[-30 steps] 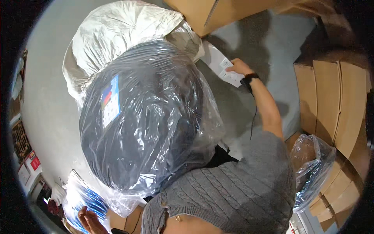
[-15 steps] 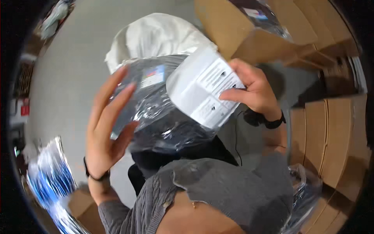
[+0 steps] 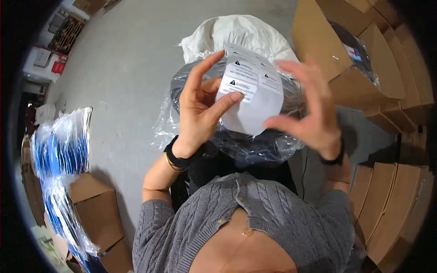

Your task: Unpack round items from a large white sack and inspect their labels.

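Observation:
My left hand pinches the left edge of a curled sheet of white labels, with the thumb across its front. Printed warning triangles mark the labels, and the sheet's lower part is bare and glossy. Just right of the sheet, my right hand is raised with thumb and fingers spread, slightly blurred and apparently empty. Beneath both hands lies a dark item in a clear plastic bag, close in front of my body. The sheet and hands hide much of it. Behind it rests a bulging white sack.
An open cardboard box at the far right holds another bagged dark item. More brown cartons stand at the near right. On the left, blue and silver plastic-wrapped packets lie by a cardboard box. Grey floor stretches between.
The label sheet has passed from my right hand to my left. My right hand has let go and opened beside it. The view has shifted, so the surroundings sit differently.

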Demonstrator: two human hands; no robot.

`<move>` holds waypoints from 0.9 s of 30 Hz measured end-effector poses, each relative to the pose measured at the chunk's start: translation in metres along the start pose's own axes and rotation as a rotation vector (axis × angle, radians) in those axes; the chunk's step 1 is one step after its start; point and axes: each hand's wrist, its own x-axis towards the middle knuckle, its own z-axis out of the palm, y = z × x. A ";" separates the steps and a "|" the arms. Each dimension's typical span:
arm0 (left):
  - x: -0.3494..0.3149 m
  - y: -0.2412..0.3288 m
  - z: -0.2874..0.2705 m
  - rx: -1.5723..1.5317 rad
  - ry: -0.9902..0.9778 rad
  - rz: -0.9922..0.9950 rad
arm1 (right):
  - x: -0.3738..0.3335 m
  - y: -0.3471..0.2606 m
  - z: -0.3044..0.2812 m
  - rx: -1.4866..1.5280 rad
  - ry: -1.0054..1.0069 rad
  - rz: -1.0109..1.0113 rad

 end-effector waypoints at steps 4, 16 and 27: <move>-0.010 0.000 -0.004 0.022 -0.063 -0.057 | -0.014 0.002 0.043 0.198 -0.068 0.093; -0.049 -0.014 -0.020 0.521 -0.158 -0.138 | -0.043 -0.006 0.063 0.053 0.029 -0.119; -0.034 -0.057 -0.076 0.439 0.392 0.128 | -0.007 0.146 0.035 0.846 -0.018 0.889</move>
